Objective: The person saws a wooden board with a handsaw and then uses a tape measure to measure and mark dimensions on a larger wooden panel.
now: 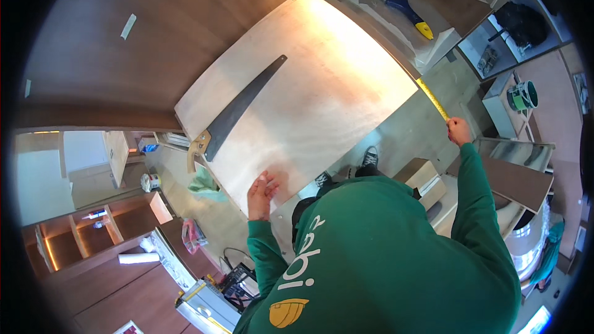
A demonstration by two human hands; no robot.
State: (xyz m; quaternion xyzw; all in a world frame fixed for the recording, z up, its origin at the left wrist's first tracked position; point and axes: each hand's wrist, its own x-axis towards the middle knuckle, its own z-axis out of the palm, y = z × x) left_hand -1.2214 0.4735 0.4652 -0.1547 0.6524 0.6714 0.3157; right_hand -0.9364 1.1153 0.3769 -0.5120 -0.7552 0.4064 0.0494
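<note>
**Tape ran from right hand to panel's corner**

The tape (pixel 435 101) lay up and to the left of the right hand (pixel 459 131), its lower end inside that hand's grip. The fingers were curled closed around it; whether they held the case or only the blade could not be told. The yellow strip was nearly straight, its long axis slanting from the hand at lower right to the upper left. Its far end was just beside the right corner of the panel (pixel 334 105), over the floor (pixel 442 77); whether it touched the wood could not be made out.

The left hand (pixel 263 193) was well apart from the tape, at the panel's near end. Its fingers were loosely bent and partly spread, with nothing visible in their hold. It was unclear whether they touched the surface.

The pale panel spread between the hands and beyond them, its longer sides running from lower left to upper right. On its left part lay a saw (pixel 242 108), up and to the left of the left hand. The saw's long axis slanted too: the wooden handle was at the panel's left edge, and the dark blade narrowed toward a tip pointing to the upper right, away from the person.
</note>
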